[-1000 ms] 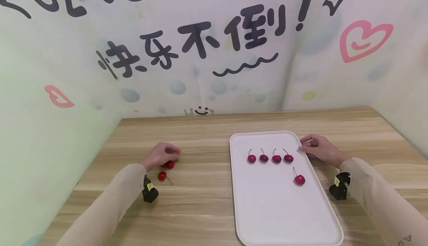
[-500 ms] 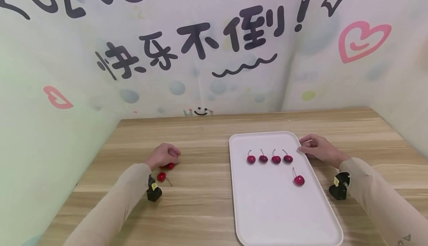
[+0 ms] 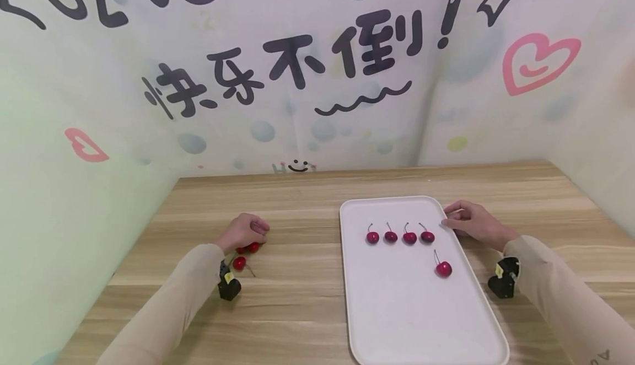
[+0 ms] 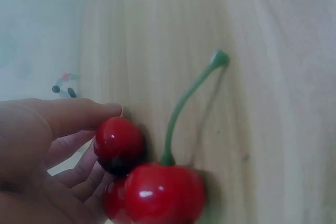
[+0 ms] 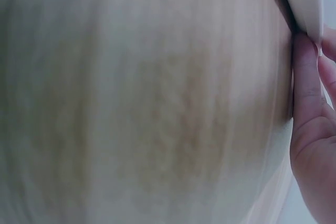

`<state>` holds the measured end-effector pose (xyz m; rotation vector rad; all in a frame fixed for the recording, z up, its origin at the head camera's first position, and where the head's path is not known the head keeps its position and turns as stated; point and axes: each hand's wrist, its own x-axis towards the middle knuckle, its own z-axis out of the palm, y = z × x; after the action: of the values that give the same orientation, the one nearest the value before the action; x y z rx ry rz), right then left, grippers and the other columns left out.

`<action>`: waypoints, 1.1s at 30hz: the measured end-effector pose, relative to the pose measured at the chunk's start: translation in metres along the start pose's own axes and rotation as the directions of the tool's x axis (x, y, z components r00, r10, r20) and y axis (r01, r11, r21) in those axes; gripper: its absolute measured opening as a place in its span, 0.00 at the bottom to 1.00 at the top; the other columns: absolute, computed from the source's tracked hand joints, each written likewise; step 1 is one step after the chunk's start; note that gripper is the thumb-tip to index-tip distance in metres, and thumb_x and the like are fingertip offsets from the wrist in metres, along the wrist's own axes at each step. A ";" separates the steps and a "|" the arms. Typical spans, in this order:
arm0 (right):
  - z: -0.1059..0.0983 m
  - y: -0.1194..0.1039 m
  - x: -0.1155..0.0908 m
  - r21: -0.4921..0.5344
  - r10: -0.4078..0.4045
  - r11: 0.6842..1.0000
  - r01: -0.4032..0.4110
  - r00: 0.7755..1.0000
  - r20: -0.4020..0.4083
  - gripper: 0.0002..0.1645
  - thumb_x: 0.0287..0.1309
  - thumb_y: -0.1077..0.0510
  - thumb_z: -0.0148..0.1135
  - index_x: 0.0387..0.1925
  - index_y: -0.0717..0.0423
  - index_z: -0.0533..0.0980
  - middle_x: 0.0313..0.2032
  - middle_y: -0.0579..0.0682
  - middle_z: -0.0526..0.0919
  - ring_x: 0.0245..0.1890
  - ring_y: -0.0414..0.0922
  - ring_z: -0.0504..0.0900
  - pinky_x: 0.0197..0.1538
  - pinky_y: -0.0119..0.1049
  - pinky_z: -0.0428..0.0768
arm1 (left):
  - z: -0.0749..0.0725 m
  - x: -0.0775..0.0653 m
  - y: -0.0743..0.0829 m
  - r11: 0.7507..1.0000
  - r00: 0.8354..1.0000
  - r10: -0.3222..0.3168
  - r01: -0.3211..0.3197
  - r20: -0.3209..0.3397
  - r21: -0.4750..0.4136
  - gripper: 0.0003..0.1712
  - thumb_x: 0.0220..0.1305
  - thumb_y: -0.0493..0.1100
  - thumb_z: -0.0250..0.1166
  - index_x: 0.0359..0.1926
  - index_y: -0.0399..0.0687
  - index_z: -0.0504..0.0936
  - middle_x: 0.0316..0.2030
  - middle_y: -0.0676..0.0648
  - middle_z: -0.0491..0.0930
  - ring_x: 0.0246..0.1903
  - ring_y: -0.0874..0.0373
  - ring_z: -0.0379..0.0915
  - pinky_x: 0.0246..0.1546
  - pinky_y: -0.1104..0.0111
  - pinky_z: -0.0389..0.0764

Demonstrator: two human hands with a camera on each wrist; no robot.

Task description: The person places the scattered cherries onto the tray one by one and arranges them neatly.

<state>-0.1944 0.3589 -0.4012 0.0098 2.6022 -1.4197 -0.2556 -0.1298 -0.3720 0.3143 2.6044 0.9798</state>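
Note:
My left hand (image 3: 243, 231) is low over the table's left side, fingers curled at a red cherry (image 4: 119, 142). Its thumb touches that cherry in the left wrist view; the stem is hidden. Two more cherries lie close by, one with a green stem (image 4: 165, 193) and another partly covered (image 4: 114, 203). My right hand (image 3: 478, 224) grips the right rim of a white tray (image 3: 397, 321), thumb and fingers on either side of it. On the tray are several dark red cherries in a row (image 3: 409, 237), and a single cherry (image 3: 444, 269) sits below the row's right end.
The wood-grain table (image 3: 297, 299) runs back to a white printed curtain (image 3: 297, 128) with black lettering. Another curtain side (image 3: 39, 216) stands at the left. A small black wrist camera (image 3: 229, 282) hangs under the left sleeve, and one (image 3: 503, 278) under the right.
My left hand has shifted slightly right and down, covering a bit more of the cherry under it. The right hand, the tray and the cherries on it stay as they were.

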 end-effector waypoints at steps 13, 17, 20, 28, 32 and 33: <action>0.001 -0.001 -0.002 -0.061 0.018 0.998 -0.019 1.000 -0.009 0.31 0.54 0.50 0.59 0.51 0.67 0.64 0.40 0.59 0.76 0.38 0.47 0.77 0.43 0.38 0.76 | -0.001 -0.005 0.002 0.997 0.998 0.068 -0.068 -0.007 -0.038 0.11 0.55 0.34 0.60 0.40 0.32 0.77 0.34 0.43 0.79 0.36 0.53 0.74 0.40 0.63 0.74; 0.001 -0.001 -0.002 -0.069 0.011 0.998 -0.012 1.000 -0.009 0.32 0.54 0.49 0.59 0.51 0.67 0.63 0.40 0.60 0.76 0.39 0.48 0.77 0.44 0.39 0.76 | -0.001 -0.006 0.004 0.996 0.998 0.065 -0.065 0.004 -0.056 0.12 0.57 0.35 0.59 0.41 0.33 0.77 0.34 0.44 0.79 0.35 0.54 0.75 0.40 0.62 0.74; 0.000 0.000 -0.002 -0.065 0.012 0.998 -0.012 1.000 -0.009 0.32 0.53 0.49 0.59 0.51 0.67 0.63 0.40 0.60 0.76 0.39 0.48 0.77 0.44 0.38 0.76 | -0.001 -0.006 0.006 0.996 0.998 0.062 -0.062 0.004 -0.067 0.12 0.59 0.36 0.57 0.43 0.34 0.77 0.31 0.44 0.79 0.32 0.56 0.75 0.39 0.63 0.74; 0.000 -0.001 -0.001 -0.062 0.010 0.998 -0.010 1.000 -0.008 0.31 0.53 0.49 0.60 0.50 0.67 0.64 0.40 0.59 0.76 0.38 0.47 0.77 0.43 0.36 0.76 | 0.004 -0.004 0.010 0.993 0.999 0.030 -0.031 -0.016 -0.114 0.12 0.58 0.36 0.58 0.43 0.35 0.77 0.29 0.45 0.80 0.29 0.57 0.77 0.37 0.64 0.75; 0.000 0.000 -0.001 -0.056 0.009 0.998 -0.009 1.000 -0.007 0.30 0.53 0.49 0.59 0.50 0.67 0.64 0.40 0.59 0.76 0.38 0.47 0.77 0.42 0.35 0.76 | 0.007 -0.005 0.013 0.988 0.999 0.038 -0.041 -0.023 -0.146 0.12 0.57 0.36 0.59 0.42 0.35 0.77 0.30 0.44 0.81 0.30 0.57 0.77 0.38 0.64 0.76; 0.000 0.000 -0.001 -0.052 0.008 0.999 -0.009 1.000 -0.007 0.30 0.53 0.49 0.60 0.50 0.67 0.64 0.40 0.59 0.76 0.38 0.47 0.77 0.42 0.35 0.76 | 0.007 -0.005 0.013 0.987 0.999 0.050 -0.052 -0.021 -0.154 0.12 0.57 0.36 0.59 0.42 0.34 0.77 0.31 0.43 0.81 0.30 0.57 0.78 0.38 0.64 0.76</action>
<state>-0.1936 0.3591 -0.4009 0.0184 2.6404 -1.3503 -0.2475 -0.1175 -0.3672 0.3357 2.5276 1.1985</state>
